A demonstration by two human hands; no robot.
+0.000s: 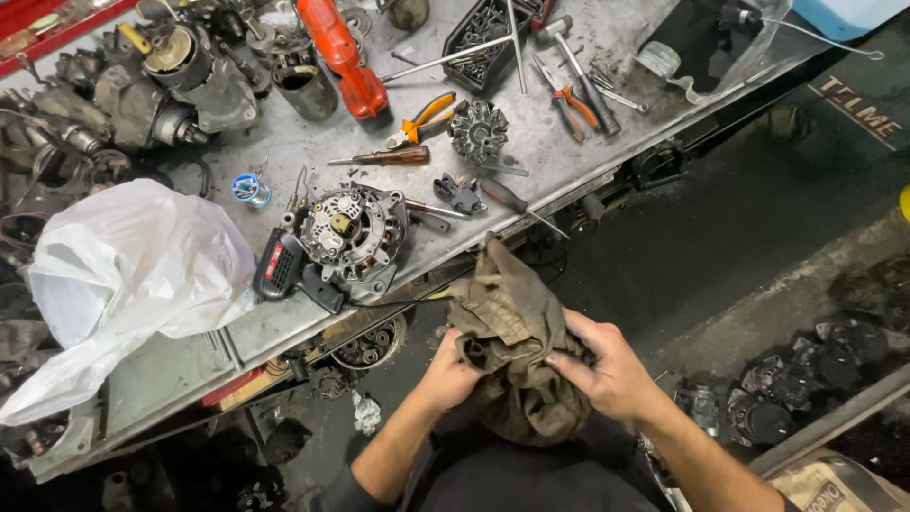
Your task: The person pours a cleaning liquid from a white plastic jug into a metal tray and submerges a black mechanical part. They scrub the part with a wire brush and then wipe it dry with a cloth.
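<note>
A crumpled, dirty brown rag (512,322) hangs between both my hands, below the front edge of the metal workbench (284,161). My left hand (447,374) grips the rag's lower left folds. My right hand (611,370) closes on the rag from the right, thumb pressed into the cloth. The rag's upper end reaches up to the bench edge. On the bench just left of it lies an alternator (353,237) with its end cover facing up.
The bench holds a white plastic bag (133,275), a black and red power tool (284,270), screwdrivers (389,157), orange-handled pliers (427,116), a hammer (583,66), a rotor part (477,130), and motor parts at the back left. More alternators sit on the floor (806,379) at right.
</note>
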